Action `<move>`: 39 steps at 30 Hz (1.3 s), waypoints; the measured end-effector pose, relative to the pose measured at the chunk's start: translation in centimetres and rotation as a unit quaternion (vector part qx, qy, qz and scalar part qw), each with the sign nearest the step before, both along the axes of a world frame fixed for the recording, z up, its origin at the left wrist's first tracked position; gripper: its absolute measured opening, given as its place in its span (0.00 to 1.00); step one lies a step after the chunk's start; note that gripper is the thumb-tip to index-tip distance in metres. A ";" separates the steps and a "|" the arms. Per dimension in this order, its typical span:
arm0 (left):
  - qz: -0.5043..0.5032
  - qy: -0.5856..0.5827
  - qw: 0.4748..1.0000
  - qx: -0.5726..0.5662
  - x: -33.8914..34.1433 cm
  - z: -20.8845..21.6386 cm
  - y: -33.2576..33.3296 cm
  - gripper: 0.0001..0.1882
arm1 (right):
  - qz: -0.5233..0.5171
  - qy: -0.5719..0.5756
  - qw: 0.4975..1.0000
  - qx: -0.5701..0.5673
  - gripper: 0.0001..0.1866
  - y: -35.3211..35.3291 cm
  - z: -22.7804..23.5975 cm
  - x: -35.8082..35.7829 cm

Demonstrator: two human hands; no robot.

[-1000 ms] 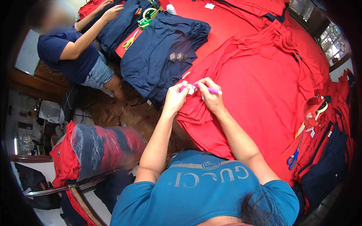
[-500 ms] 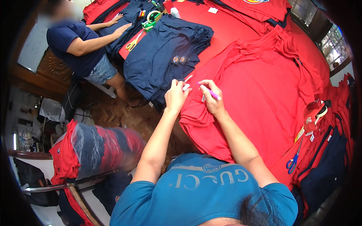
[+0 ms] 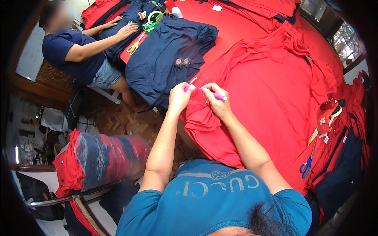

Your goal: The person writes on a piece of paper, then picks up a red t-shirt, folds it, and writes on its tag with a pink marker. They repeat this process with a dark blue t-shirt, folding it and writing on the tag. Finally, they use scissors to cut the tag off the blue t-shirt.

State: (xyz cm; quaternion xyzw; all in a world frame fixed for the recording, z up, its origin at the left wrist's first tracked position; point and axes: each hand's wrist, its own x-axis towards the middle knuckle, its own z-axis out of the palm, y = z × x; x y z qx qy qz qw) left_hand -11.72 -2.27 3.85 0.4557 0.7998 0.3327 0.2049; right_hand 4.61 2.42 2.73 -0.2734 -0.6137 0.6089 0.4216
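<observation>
My left hand (image 3: 179, 97) is closed in a pinch at the near left edge of the red shirts. Between its fingertips is a small white tag (image 3: 191, 87), with a bit of purple and a thin pale stick beside it, too small to make out. My right hand (image 3: 216, 103), just to its right, grips a slim purple pen (image 3: 219, 96), its tip pointing toward the tag. Under both hands lies a wide pile of red shirts (image 3: 260, 90), its near left corner folded in layers. A stack of navy shirts (image 3: 165, 55) lies beyond my left hand.
Across the table, a person (image 3: 76, 49) rests both hands on navy cloth. Yellow scissors (image 3: 134, 46) and a green tape dispenser (image 3: 150, 26) lie near there. Blue-handled scissors (image 3: 305, 167) and a red tape dispenser (image 3: 325, 122) are at right. A plastic-wrapped clothing bundle (image 3: 114, 157) stands lower left.
My hands have drawn slightly closer together, and the pen's tip has come nearer the tag. Purple now shows at my left fingertips. The view has shifted a little.
</observation>
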 end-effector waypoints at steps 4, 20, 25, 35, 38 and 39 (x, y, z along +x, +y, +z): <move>-0.039 -0.196 0.980 0.018 0.0 1.1 -0.5 0.10 | -0.006 0.008 1.000 0.004 0.08 0.0 0.2 -0.3; -0.053 0.049 0.995 0.062 5.4 2.6 -4.8 0.12 | 0.020 -0.099 0.987 0.127 0.18 0.8 0.3 0.9; -0.227 0.033 0.970 -0.082 2.7 3.0 -6.3 0.13 | 0.050 0.007 0.999 -0.015 0.13 1.7 -0.8 1.2; -0.007 0.108 0.993 0.052 1.5 -2.4 -2.3 0.13 | 0.091 -0.010 0.995 -0.037 0.13 1.6 -0.1 1.4; 0.022 -0.064 0.998 -0.008 1.4 -0.5 -2.3 0.11 | 0.081 0.017 0.996 0.024 0.13 1.5 -0.7 1.0; 0.018 -0.087 0.996 0.005 1.1 -0.9 -2.2 0.11 | 0.080 0.026 0.995 0.047 0.13 1.5 -0.5 0.9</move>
